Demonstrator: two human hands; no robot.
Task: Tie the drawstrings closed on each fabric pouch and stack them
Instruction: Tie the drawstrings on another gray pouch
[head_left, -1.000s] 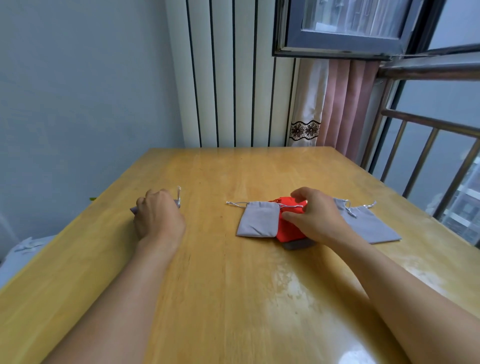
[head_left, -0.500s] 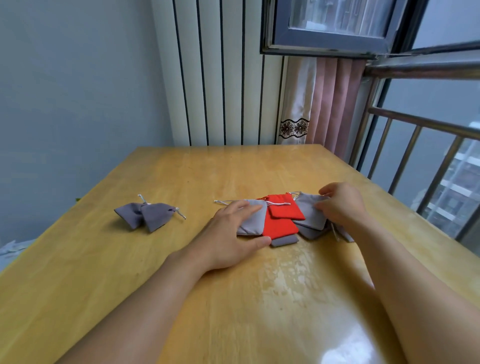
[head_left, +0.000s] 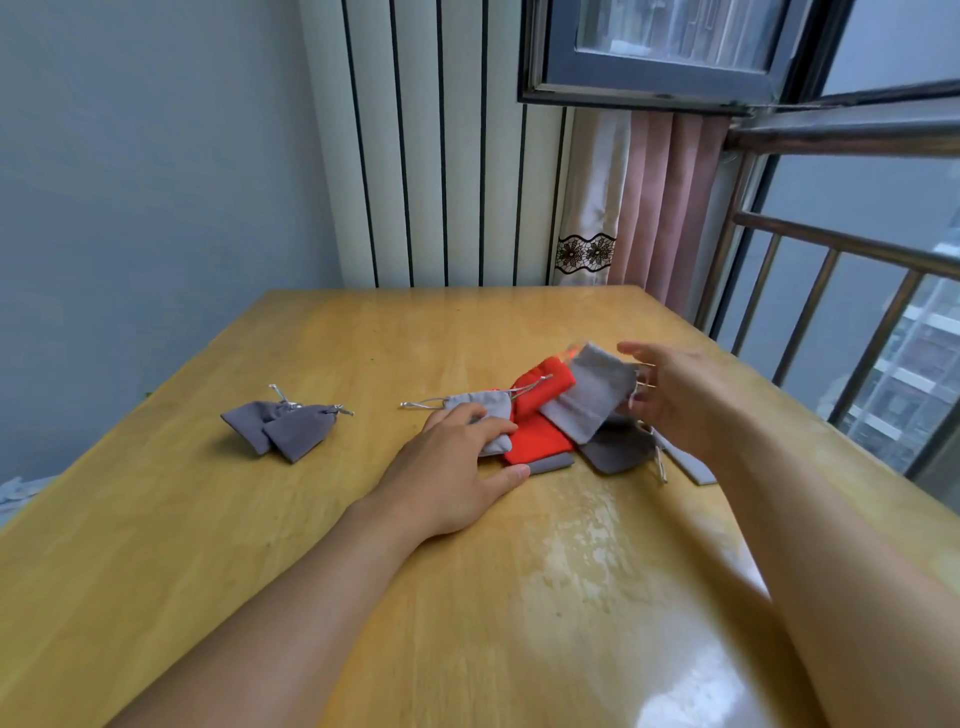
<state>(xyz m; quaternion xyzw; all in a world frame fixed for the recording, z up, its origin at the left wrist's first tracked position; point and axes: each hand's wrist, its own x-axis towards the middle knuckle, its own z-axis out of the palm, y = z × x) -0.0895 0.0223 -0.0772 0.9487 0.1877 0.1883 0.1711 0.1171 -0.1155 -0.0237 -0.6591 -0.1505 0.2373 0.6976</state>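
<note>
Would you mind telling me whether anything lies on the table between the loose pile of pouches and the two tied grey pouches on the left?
Nothing visible does. Bare table separates the pile from the tied grey pouches. The left hand rests on the pile's near-left edge, not in that gap.

this looks like a room in a home, likely a flat high up in a city. a plain wooden table (head_left: 597, 571) stands in a corner against a pale blue wall (head_left: 156, 182) and a white ribbed radiator (head_left: 441, 156). a pink curtain (head_left: 670, 202) with a lace-patterned band hangs beside an open window (head_left: 670, 52), and behind a metal railing (head_left: 831, 291) another apartment block shows outside.
</note>
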